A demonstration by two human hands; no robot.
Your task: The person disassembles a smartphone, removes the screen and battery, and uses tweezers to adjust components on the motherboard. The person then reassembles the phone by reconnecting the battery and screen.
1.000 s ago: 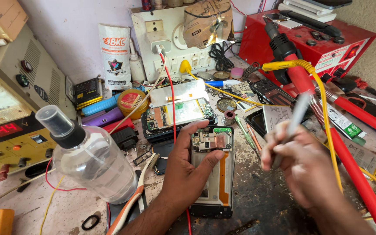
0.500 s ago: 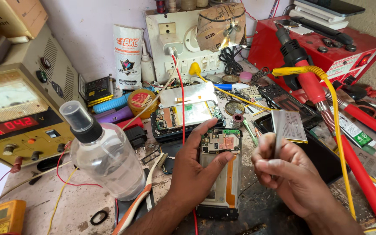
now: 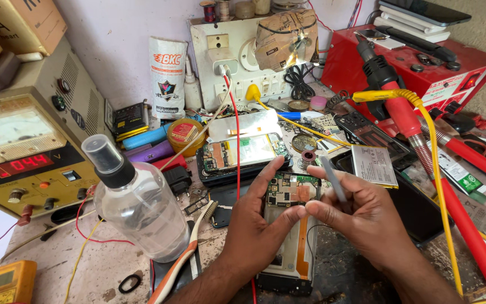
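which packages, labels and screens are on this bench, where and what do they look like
White pouch: back wall, upright, red and black print.
Power supply display: far left, dark strip with red digits.
Cardboard box: top left, brown.
Round tin: centre back, yellow with red label.
Flat grey battery: right of right hand.
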